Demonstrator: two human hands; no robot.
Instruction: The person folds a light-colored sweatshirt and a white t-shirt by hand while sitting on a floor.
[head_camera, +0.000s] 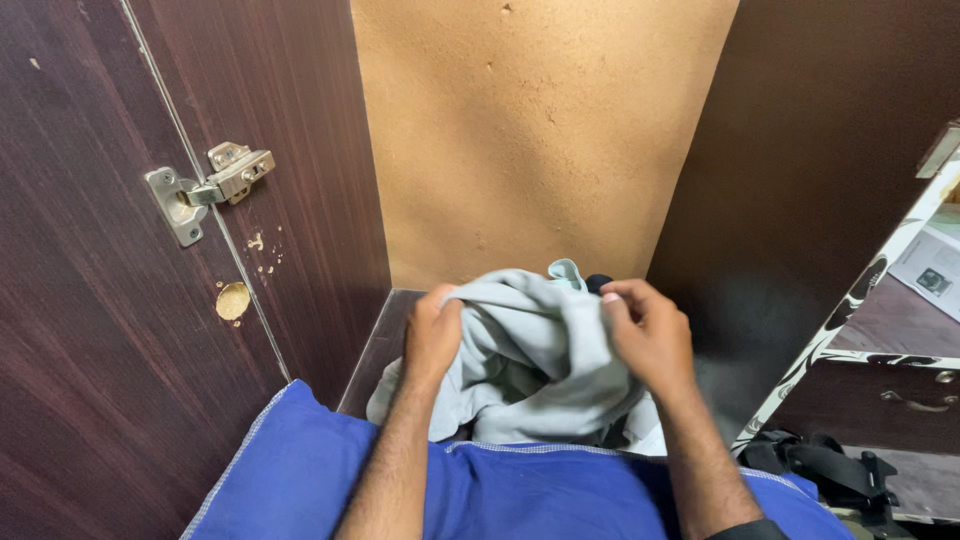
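Note:
A crumpled light grey garment (530, 365) lies on the floor of an open wooden cupboard, bunched into a soft heap. My left hand (432, 335) grips its left side with the fingers curled into the fabric. My right hand (650, 335) pinches the cloth at its upper right edge. A pale teal collar or trim (567, 270) pokes out at the top of the heap. Something dark shows just behind it, mostly hidden.
A blue cloth (500, 490) with a pale stitched edge lies in front, under my forearms. The dark cupboard door (90, 300) stands open at left with a metal hinge (210, 185). A tan back panel (530, 130) closes the rear. At the right are a patterned drawer front (860, 300) and black straps (830, 465).

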